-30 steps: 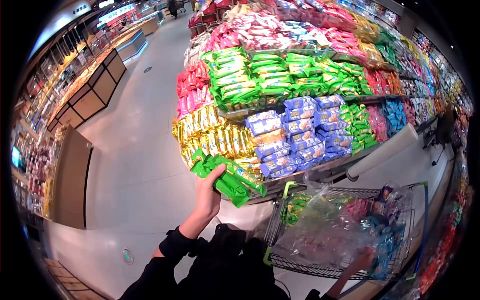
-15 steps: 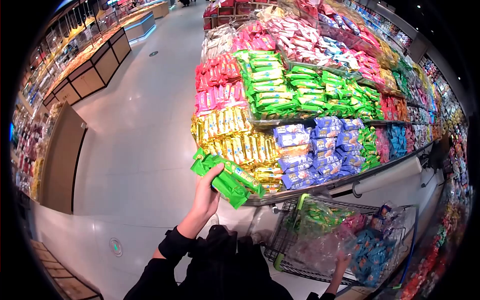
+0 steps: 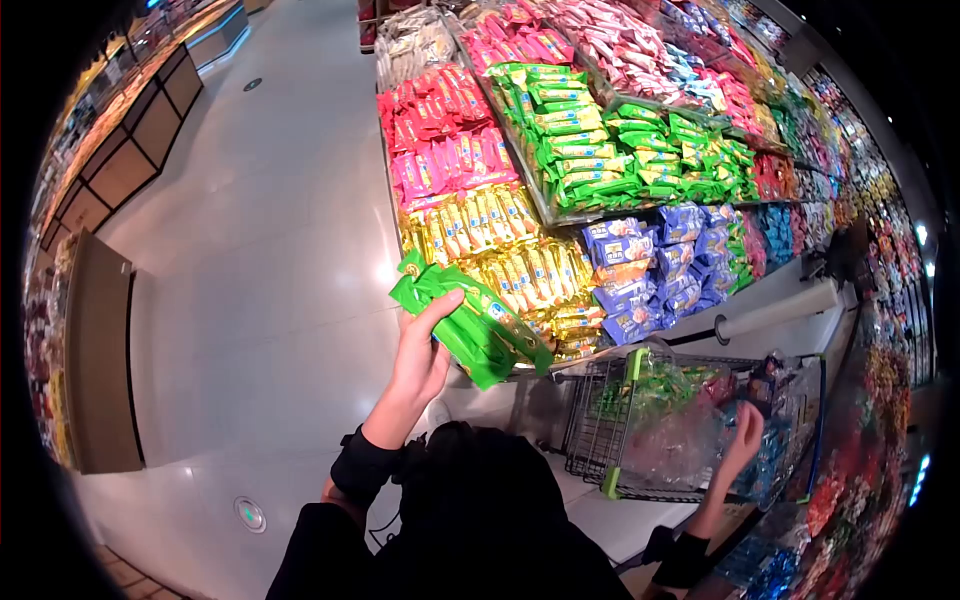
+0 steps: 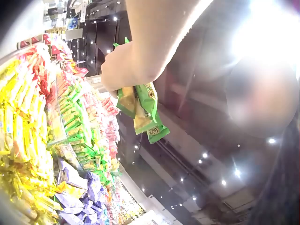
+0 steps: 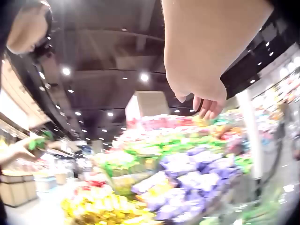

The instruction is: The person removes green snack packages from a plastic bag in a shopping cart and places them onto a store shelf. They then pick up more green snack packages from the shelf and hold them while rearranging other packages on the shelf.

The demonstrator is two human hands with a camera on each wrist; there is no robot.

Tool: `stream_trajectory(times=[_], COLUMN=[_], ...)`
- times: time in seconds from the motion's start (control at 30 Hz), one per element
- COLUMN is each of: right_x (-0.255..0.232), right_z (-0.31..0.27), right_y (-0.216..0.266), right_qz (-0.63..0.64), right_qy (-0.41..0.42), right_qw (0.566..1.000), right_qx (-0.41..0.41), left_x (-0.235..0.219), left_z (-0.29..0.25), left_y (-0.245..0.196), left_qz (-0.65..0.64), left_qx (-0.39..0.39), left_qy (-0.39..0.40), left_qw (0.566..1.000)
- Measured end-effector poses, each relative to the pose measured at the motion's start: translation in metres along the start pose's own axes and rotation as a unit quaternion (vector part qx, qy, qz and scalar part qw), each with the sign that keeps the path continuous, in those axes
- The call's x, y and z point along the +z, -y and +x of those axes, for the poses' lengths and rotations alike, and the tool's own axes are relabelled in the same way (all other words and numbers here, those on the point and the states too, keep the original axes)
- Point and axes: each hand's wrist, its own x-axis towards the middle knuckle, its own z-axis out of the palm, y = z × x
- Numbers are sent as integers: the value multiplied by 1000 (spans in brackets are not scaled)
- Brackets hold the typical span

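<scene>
My left hand grips several green packets, thumb across the top, in front of the gold packets on the display. In the left wrist view the same green packets hang out below the left hand. My right hand is raised over the shopping cart, at the side of its clear bags. The right wrist view shows the right hand with fingers loosely bent and nothing visible between them.
Purple packets, green packets and red packets are piled on the tiered display. A white cylinder lies along its side above the cart. A brown panel stands at the left, beside the tiled aisle floor.
My right hand has risen from among the bags in the cart. The left hand still grips the green packets, and the head view has shifted over the display.
</scene>
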Motion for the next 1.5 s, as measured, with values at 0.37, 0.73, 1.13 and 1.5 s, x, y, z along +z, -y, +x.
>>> stream_trajectory(times=[0.37,0.73,1.13,1.5], right_x=[203,255,282,295], right_z=[-51,20,85,96], right_y=[203,186,138,138], right_qz=[119,345,375,464], right_qy=[516,609,525,406], right_qw=[848,643,719,745], right_qx=[27,311,259,254], left_x=[19,29,90,102], left_z=[21,59,117,168], left_y=[5,-23,21,44], left_qz=[120,124,199,186], left_qx=[-89,-59,-152,-141], left_qy=[80,46,90,86], left_qw=[985,989,964,968])
